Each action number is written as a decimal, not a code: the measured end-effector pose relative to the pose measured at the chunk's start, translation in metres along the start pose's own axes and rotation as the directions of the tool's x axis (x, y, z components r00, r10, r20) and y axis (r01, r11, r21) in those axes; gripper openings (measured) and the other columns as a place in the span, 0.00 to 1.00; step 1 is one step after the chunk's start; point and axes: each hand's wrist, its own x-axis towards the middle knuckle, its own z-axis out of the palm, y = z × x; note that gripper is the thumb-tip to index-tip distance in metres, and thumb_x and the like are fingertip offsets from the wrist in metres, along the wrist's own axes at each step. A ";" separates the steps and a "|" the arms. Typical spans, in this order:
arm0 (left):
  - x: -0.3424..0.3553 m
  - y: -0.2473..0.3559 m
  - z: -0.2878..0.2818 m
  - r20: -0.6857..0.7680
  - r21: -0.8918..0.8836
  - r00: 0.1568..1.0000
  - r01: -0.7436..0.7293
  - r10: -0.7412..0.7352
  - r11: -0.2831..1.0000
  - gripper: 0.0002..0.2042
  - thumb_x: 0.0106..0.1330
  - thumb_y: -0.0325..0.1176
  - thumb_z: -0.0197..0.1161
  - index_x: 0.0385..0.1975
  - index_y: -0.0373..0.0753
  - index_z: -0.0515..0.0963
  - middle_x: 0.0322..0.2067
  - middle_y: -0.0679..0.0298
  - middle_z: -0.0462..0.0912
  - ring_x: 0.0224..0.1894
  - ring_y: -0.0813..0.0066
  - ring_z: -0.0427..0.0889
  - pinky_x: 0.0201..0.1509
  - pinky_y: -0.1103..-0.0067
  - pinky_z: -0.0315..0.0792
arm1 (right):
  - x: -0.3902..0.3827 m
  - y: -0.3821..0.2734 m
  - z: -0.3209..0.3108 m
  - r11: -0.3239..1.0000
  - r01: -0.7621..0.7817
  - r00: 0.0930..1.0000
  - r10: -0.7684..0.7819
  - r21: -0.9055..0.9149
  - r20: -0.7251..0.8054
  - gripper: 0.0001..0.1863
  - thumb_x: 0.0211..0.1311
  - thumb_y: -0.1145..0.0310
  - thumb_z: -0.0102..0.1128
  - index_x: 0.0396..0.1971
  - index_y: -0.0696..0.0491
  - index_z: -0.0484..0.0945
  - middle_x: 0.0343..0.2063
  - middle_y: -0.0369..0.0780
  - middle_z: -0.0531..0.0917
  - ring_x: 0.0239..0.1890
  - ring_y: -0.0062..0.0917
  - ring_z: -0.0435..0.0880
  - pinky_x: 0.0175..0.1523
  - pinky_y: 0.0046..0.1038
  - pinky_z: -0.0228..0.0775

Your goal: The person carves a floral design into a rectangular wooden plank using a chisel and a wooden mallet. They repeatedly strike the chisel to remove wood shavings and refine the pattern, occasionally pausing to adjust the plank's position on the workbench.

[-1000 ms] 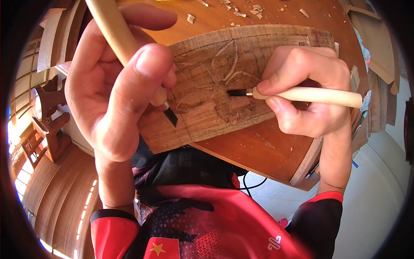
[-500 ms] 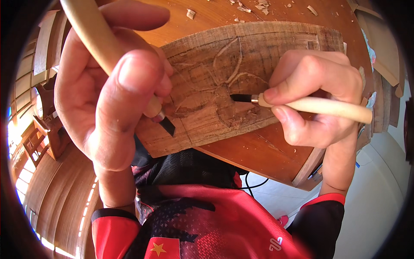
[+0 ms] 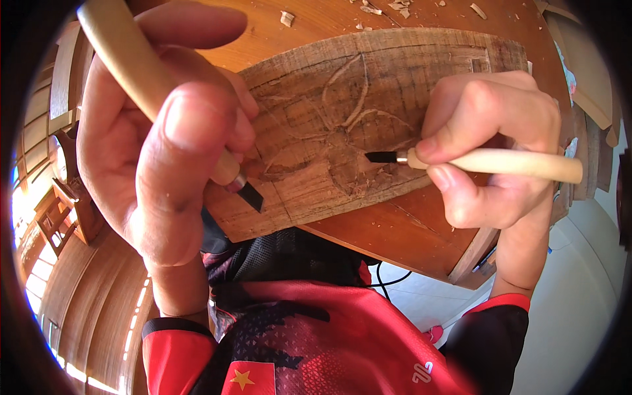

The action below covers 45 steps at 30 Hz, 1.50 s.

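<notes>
A brown wooden board point(image 3: 309, 191) with a carved flower of long petals lies across the table's near edge. My left hand point(image 3: 178, 145), raised close to the camera, is closed round the pale handle of a carving knife point(image 3: 122, 56). Its dark slanted blade points down over the board's left part. My right hand point(image 3: 494, 145) pinches a second carving knife point(image 3: 520, 163) by its pale wooden handle. That dark blade points left, over the carved area right of the flower's centre. Whether either blade touches the wood I cannot tell.
The orange-brown table point(image 3: 408, 227) holds scattered wood chips point(image 3: 372, 9) along its far side. More wooden boards point(image 3: 576, 72) are at the right. A black cable point(image 3: 388, 283) hangs below the near edge. Wooden furniture point(image 3: 62, 217) stands at the far left.
My right hand and its knife have moved a little to the right, the blade away from the flower's centre. My left hand and its knife have shifted slightly left.
</notes>
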 end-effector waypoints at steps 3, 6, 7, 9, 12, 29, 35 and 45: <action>-0.002 0.001 0.000 -0.001 -0.007 1.000 0.008 -0.008 1.000 0.30 0.75 0.50 0.58 0.58 0.23 0.69 0.22 0.69 0.73 0.21 0.81 0.69 0.39 0.73 0.70 | 0.001 0.002 0.004 0.999 0.028 0.999 -0.029 -0.029 -0.021 0.09 0.38 0.81 0.63 0.25 0.58 0.79 0.16 0.41 0.81 0.15 0.24 0.77 0.20 0.22 0.68; 0.000 0.001 0.000 0.000 0.007 1.000 0.002 -0.002 1.000 0.30 0.75 0.50 0.57 0.58 0.23 0.68 0.23 0.69 0.74 0.22 0.81 0.69 0.40 0.73 0.70 | 0.000 0.000 0.000 1.000 -0.002 1.000 0.001 -0.010 -0.007 0.10 0.38 0.82 0.63 0.26 0.58 0.80 0.17 0.41 0.81 0.15 0.24 0.78 0.20 0.22 0.68; 0.001 0.000 0.001 0.005 0.006 1.000 0.001 -0.001 1.000 0.30 0.75 0.50 0.57 0.58 0.23 0.68 0.23 0.69 0.74 0.22 0.81 0.69 0.40 0.73 0.70 | 0.001 0.001 0.002 0.999 0.016 1.000 -0.017 -0.045 -0.020 0.09 0.38 0.81 0.63 0.25 0.58 0.79 0.17 0.41 0.82 0.15 0.24 0.78 0.20 0.22 0.68; -0.001 0.001 0.002 0.011 0.012 1.000 -0.003 0.003 1.000 0.30 0.76 0.50 0.57 0.58 0.23 0.68 0.22 0.69 0.74 0.22 0.81 0.69 0.40 0.73 0.70 | 0.001 0.002 0.002 0.999 0.022 1.000 -0.023 -0.042 -0.013 0.09 0.38 0.81 0.63 0.25 0.58 0.79 0.17 0.41 0.82 0.15 0.24 0.78 0.20 0.22 0.68; 0.001 0.008 0.010 0.003 0.052 1.000 -0.001 0.001 0.999 0.30 0.76 0.50 0.57 0.58 0.23 0.68 0.22 0.69 0.74 0.22 0.81 0.69 0.40 0.73 0.70 | -0.001 0.001 -0.001 1.000 0.000 1.000 0.000 0.004 0.005 0.09 0.38 0.82 0.63 0.25 0.58 0.79 0.17 0.40 0.82 0.15 0.24 0.78 0.20 0.22 0.68; 0.001 0.004 0.003 0.051 0.004 0.999 0.001 -0.001 1.000 0.28 0.77 0.48 0.55 0.59 0.24 0.68 0.23 0.69 0.72 0.22 0.81 0.69 0.41 0.72 0.70 | 0.002 0.000 0.002 1.000 -0.014 1.000 0.014 -0.024 0.012 0.10 0.39 0.83 0.64 0.27 0.60 0.80 0.18 0.40 0.81 0.17 0.24 0.79 0.21 0.22 0.68; 0.001 0.007 0.008 0.040 0.042 0.999 -0.019 0.017 0.999 0.28 0.77 0.47 0.56 0.59 0.24 0.68 0.23 0.69 0.72 0.22 0.81 0.68 0.41 0.72 0.70 | 0.003 -0.003 -0.001 0.999 -0.016 0.999 0.018 -0.040 0.028 0.09 0.44 0.81 0.67 0.29 0.60 0.81 0.19 0.41 0.82 0.18 0.24 0.79 0.22 0.23 0.69; 0.001 0.009 0.013 0.000 0.063 1.000 -0.006 0.006 0.998 0.28 0.76 0.48 0.56 0.58 0.23 0.68 0.22 0.68 0.72 0.22 0.80 0.69 0.41 0.72 0.70 | 0.001 0.002 0.002 0.995 0.061 0.998 -0.060 -0.073 0.018 0.09 0.46 0.80 0.68 0.31 0.61 0.81 0.21 0.43 0.83 0.19 0.24 0.80 0.22 0.23 0.69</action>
